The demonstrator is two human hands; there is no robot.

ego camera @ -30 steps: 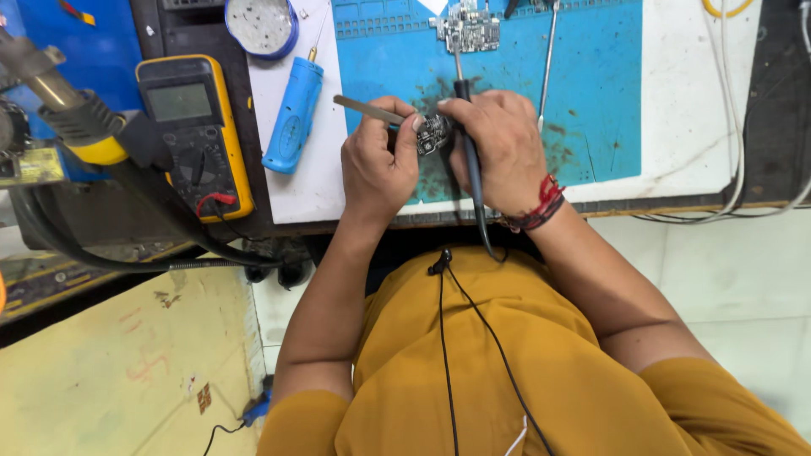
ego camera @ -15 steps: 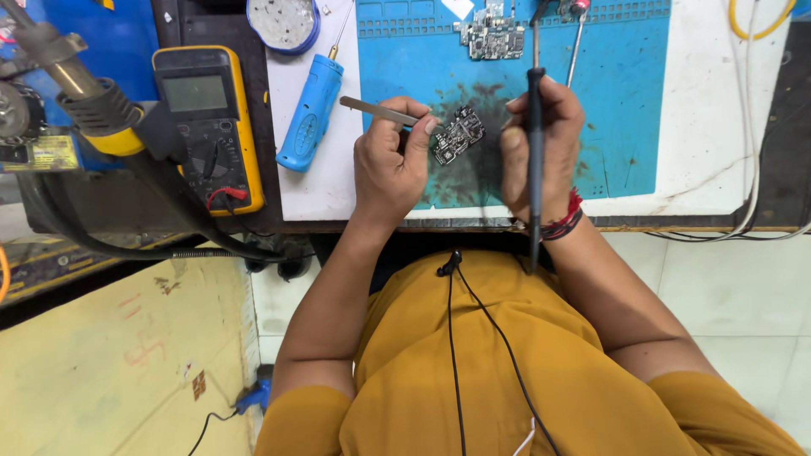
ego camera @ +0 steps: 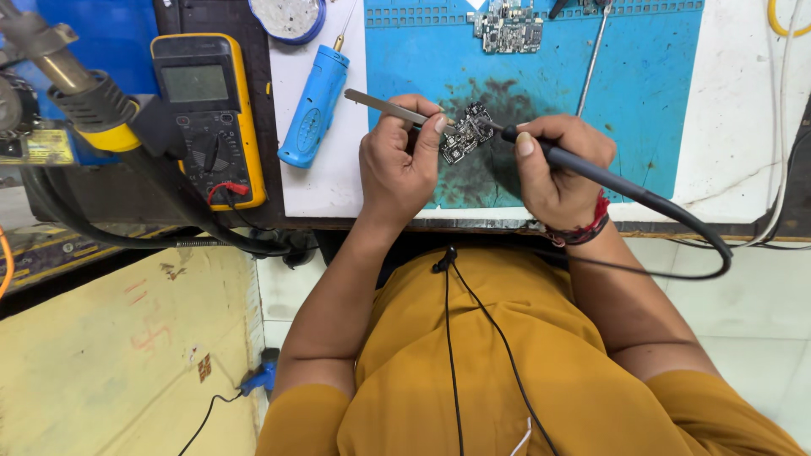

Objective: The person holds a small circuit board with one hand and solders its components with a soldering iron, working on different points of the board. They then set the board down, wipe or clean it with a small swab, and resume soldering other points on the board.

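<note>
Two forearms reach up from our orange shirt, elbows bent, both wrists resting near the front edge of the surface point(ego camera: 743, 127). Our left hand point(ego camera: 397, 165) is curled, thumb and fingers pinched together on slim metal tweezers point(ego camera: 384, 103), whose shaft sticks out up and to the left past the knuckles. Our right hand point(ego camera: 557, 165) is clamped pen-style around the dark handle of a soldering iron point(ego camera: 591, 173), thumb on top; its black cable loops away to the right. The iron's tip meets a small dark circuit board point(ego camera: 463, 139), irregular in outline and studded with tiny parts, lying between the two hands on a blue mat point(ego camera: 650, 93) smudged with black residue. A red thread band circles the right wrist. To the left lie a blue plastic pen-shaped tool point(ego camera: 312, 110) and a yellow-cased multimeter point(ego camera: 207, 114). A second board point(ego camera: 507, 29) sits at the mat's top edge.
</note>
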